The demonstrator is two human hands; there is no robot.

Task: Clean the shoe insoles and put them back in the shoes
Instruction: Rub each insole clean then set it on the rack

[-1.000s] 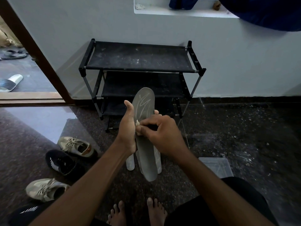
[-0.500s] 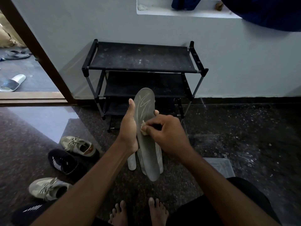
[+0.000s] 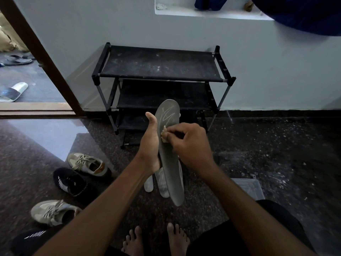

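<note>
Between my two hands the grey insole (image 3: 170,163) stands almost upright. My left hand (image 3: 149,145) grips it along its left edge — thumb straight up the side, fingers curled behind. My right hand (image 3: 191,145) pinches a small pale wad (image 3: 164,134) and presses it on the insole's face, just under the scrawled logo. Just behind the grey one, below the left hand, two paler insoles (image 3: 148,183) hang; whether the same grip holds them I cannot tell. Left of the left hand, down on the floor, lie a beige shoe (image 3: 88,164), a black shoe (image 3: 71,182) and a second beige shoe (image 3: 53,212). Right of the right hand sits a clear tub (image 3: 249,187). Beyond both hands stands a black rack (image 3: 162,65) against the wall. I judge this to be the wiping step — the held insoles are not yet back in any shoe. Next I would work the wad down the whole face, bracing from behind so the insole doesn't flex, then match it to its shoe.
</note>
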